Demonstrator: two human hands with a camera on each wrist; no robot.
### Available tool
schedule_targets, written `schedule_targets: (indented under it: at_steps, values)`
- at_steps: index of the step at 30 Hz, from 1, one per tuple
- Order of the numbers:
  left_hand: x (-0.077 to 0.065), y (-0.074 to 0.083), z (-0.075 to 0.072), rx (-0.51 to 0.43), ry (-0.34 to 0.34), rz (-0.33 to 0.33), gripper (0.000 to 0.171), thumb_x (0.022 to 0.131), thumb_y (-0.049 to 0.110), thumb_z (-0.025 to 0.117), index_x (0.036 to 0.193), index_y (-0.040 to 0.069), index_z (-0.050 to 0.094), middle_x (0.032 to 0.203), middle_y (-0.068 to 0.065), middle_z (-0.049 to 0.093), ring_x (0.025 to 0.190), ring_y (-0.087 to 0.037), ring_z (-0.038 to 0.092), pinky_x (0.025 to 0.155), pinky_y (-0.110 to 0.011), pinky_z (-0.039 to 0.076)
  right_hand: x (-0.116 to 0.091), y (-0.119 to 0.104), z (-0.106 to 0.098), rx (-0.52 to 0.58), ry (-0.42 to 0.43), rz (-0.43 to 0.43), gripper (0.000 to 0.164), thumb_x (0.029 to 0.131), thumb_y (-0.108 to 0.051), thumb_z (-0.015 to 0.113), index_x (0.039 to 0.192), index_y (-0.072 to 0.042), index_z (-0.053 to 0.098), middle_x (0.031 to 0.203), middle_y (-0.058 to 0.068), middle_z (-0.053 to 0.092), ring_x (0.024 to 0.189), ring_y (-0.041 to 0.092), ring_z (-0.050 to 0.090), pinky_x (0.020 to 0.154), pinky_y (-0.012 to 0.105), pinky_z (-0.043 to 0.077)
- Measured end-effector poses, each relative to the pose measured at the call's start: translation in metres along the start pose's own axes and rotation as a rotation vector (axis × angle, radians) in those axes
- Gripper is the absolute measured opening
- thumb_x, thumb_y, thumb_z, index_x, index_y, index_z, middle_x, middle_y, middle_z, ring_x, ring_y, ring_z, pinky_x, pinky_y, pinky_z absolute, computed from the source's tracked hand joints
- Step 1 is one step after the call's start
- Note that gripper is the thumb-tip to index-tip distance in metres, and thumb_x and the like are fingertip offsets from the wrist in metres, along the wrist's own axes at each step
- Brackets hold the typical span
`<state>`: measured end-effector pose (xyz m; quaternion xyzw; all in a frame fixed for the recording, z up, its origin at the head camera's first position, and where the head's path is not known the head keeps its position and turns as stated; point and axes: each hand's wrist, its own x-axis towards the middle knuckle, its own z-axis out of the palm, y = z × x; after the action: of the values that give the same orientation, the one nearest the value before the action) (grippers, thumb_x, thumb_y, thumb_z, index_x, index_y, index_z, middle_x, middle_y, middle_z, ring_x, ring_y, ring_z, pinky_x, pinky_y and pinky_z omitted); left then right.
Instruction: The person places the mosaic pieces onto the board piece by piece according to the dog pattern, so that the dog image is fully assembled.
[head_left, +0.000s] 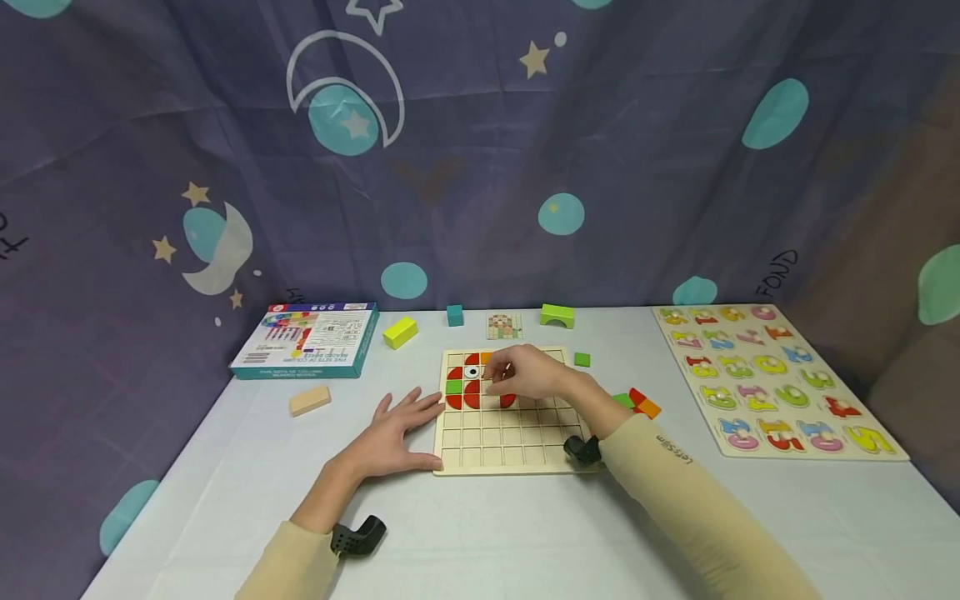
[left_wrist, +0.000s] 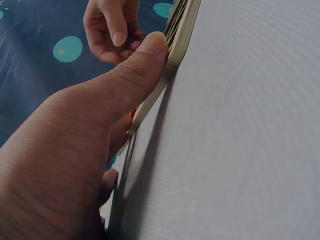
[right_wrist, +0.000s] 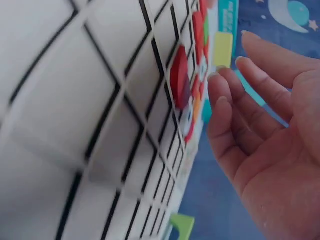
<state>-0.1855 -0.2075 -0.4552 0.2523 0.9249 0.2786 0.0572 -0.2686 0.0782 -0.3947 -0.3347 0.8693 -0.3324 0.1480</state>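
Observation:
A wooden grid board [head_left: 491,437] lies on the table, its upper-left cells filled with red curved pieces [head_left: 471,401], a green square [head_left: 453,387] and a white eye piece [head_left: 471,372]. My left hand [head_left: 393,437] rests along the board's left edge, fingers spread; its thumb touches the edge in the left wrist view. Over the upper part of the board hovers my right hand [head_left: 528,373], fingers loosely bent. In the right wrist view nothing shows between its fingers and thumb, and a red piece [right_wrist: 178,75] sits alone on the grid.
Loose green, red and orange pieces [head_left: 648,408] lie right of the board, near a green square tile [head_left: 582,359]. Behind are a pattern card [head_left: 504,326], green arch block [head_left: 557,316] and yellow block [head_left: 401,332]. A box [head_left: 307,342] stands left, a number puzzle [head_left: 772,383] right.

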Motion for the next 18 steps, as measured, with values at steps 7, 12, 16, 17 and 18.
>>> schedule_targets:
  at_steps: [7, 12, 16, 17, 18]
  values:
    - [0.001, 0.0, 0.002, -0.001, 0.006, 0.013, 0.093, 0.077, 0.056, 0.082, 0.152, 0.014, 0.049, 0.16, 0.001, 0.037, 0.153, -0.027, 0.014, 0.118, -0.06, -0.003, -0.026, 0.013, -0.02, 0.017, 0.041, -0.028, 0.026, 0.095, -0.021, 0.071, 0.114, -0.003, 0.068, 0.106, 0.002, 0.067, 0.099, 0.021, 0.062, 0.087, 0.037, 0.053]
    - [0.001, -0.001, 0.002, -0.001, 0.002, 0.014, 0.093, 0.077, 0.057, 0.082, 0.152, 0.014, 0.048, 0.161, 0.001, 0.036, 0.153, -0.027, 0.013, 0.118, -0.059, -0.004, -0.045, 0.027, -0.031, 0.012, 0.11, -0.014, 0.028, 0.094, -0.019, 0.072, 0.116, -0.002, 0.068, 0.115, 0.013, 0.066, 0.108, 0.03, 0.059, 0.089, 0.043, 0.052]
    - [0.001, -0.002, 0.002, 0.006, -0.001, 0.009, 0.092, 0.077, 0.058, 0.082, 0.152, 0.015, 0.048, 0.161, 0.002, 0.035, 0.153, -0.026, 0.013, 0.119, -0.059, -0.004, -0.06, 0.038, -0.039, 0.013, 0.164, 0.022, 0.029, 0.094, -0.018, 0.073, 0.117, -0.002, 0.068, 0.118, 0.013, 0.064, 0.113, 0.037, 0.054, 0.096, 0.051, 0.047]
    - [0.001, -0.002, 0.002, 0.006, -0.002, 0.008, 0.092, 0.077, 0.058, 0.082, 0.152, 0.015, 0.048, 0.161, 0.002, 0.035, 0.153, -0.026, 0.013, 0.119, -0.059, -0.004, -0.064, 0.042, -0.04, 0.009, 0.175, 0.028, 0.029, 0.094, -0.018, 0.073, 0.117, -0.002, 0.068, 0.118, 0.012, 0.064, 0.114, 0.038, 0.053, 0.098, 0.053, 0.046]
    - [0.001, -0.002, 0.002, 0.002, 0.001, 0.011, 0.092, 0.077, 0.057, 0.082, 0.152, 0.014, 0.049, 0.161, 0.001, 0.036, 0.153, -0.026, 0.013, 0.118, -0.059, -0.004, -0.067, 0.045, -0.042, 0.006, 0.184, 0.031, 0.029, 0.094, -0.018, 0.073, 0.117, -0.001, 0.068, 0.118, 0.012, 0.064, 0.115, 0.039, 0.053, 0.099, 0.055, 0.044]
